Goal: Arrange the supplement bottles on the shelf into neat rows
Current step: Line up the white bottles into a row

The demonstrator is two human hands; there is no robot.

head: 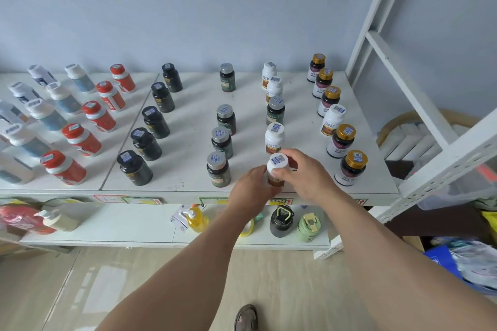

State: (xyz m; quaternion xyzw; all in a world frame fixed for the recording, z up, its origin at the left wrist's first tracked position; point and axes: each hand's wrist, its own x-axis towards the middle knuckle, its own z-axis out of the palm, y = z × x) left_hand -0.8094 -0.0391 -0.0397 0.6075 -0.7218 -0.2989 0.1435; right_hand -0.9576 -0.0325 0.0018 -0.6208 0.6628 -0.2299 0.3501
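A white-capped supplement bottle (277, 166) stands at the front of the white shelf top (188, 126), at the near end of a row of white bottles. My left hand (251, 189) wraps its left side and my right hand (302, 173) grips its cap and right side. One dark silver-capped bottle (275, 110) sits inside that white row. Left of it runs a row of silver-capped dark bottles (218, 168), then black bottles (134, 168), then red bottles (63, 166). Gold-capped bottles (351, 166) line the right edge, with one white bottle (333, 119) among them.
A lower shelf (121, 223) holds a yellow pump bottle (196, 217), a black flask (281, 220), a green flask (308, 226) and a beige pump bottle (60, 220). A white metal rack frame (419, 105) rises at the right. Bags lie on the floor at the far right.
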